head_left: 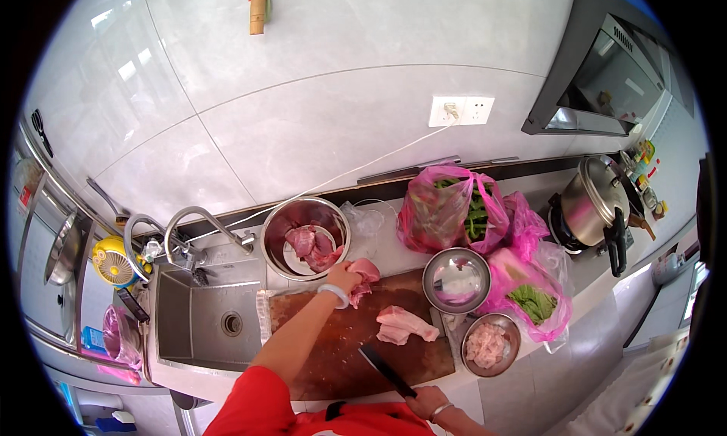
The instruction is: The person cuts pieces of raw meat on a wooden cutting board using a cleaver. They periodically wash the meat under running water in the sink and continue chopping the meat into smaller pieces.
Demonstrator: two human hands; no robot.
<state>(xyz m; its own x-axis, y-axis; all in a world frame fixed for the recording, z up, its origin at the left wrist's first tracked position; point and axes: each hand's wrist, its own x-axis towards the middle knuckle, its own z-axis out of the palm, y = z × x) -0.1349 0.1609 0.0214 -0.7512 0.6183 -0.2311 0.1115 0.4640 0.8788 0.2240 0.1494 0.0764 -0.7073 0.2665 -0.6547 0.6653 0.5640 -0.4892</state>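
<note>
My left hand [345, 279], with a pale bangle at the wrist, is closed on a piece of raw meat [365, 274] at the far edge of the brown cutting board [326, 360]. Just beyond it stands a steel bowl [342, 218] with more raw meat [310, 247] inside. In my right hand [429, 402], near the board's front edge, is the handle of a knife [385, 369]; its dark blade points up and left over the board. A bigger pink piece of meat [405, 325] lies on the board, apart from the blade.
Right of the board are a shiny steel bowl [457, 256] and a smaller bowl [513, 360] of cut pale meat. Pink bags of green vegetables [435, 209] sit behind. A sink [204, 315] with a faucet is on the left, a pressure cooker [594, 201] far right.
</note>
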